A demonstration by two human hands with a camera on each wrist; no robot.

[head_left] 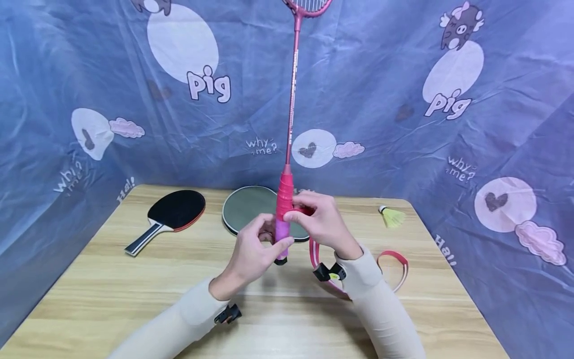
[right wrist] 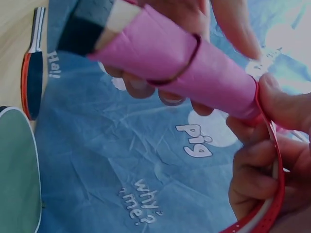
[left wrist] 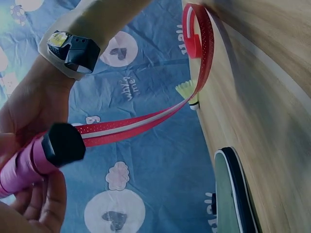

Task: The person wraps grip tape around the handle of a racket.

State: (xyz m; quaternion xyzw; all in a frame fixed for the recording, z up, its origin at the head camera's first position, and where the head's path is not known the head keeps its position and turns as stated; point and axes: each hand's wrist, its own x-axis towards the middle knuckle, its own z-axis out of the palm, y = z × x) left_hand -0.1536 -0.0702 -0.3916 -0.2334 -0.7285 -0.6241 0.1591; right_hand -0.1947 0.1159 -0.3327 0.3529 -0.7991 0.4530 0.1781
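Note:
A badminton racket [head_left: 292,109] stands upright above the table, its head cut off by the top edge of the head view. Its handle [head_left: 282,230] is wrapped in red tape above, with pink-purple below and a black end cap [left wrist: 64,143]. My left hand [head_left: 251,252] grips the lower handle between thumb and fingers. Higher up, my right hand [head_left: 325,222] pinches a red perforated grip tape [right wrist: 272,194] against the handle. From there the loose tape [left wrist: 136,127], with a white strip along it, hangs down and curls onto the table.
To the left lies a black table tennis bat [head_left: 177,209]. A round green-faced object [head_left: 246,204] with a white rim lies behind the hands. At the back right is a yellow shuttlecock [head_left: 391,217]. A blue printed curtain [head_left: 251,114] surrounds the wooden table [head_left: 112,299].

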